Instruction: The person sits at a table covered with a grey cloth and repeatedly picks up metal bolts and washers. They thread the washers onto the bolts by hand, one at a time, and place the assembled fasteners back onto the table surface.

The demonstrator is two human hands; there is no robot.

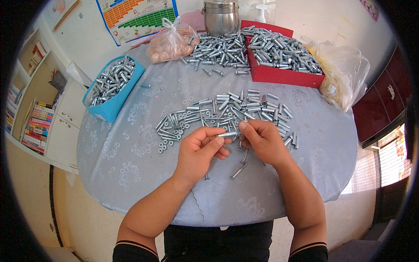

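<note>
Between the thumb and fingers of my left hand [198,148] is a short shiny metal sleeve anchor [227,134], lying roughly level. My right hand [265,139] pinches at its right end; what those fingertips hold is mostly hidden. Just beyond both hands spreads a loose pile of metal sleeves [251,105], with bolts and hex nuts [163,143] along its left side. On the near side of the pile a long thin bolt [238,171] lies on the cloth, and a few more bolts show partly beneath my hands.
A blue container [111,109] of anchors stands at the left, a red box [288,75] of them at the far right. Between these are another anchor heap [220,50], a tied plastic bag [170,43] and a steel pot [221,19]. Another clear bag [342,74] sits beside the red box.
</note>
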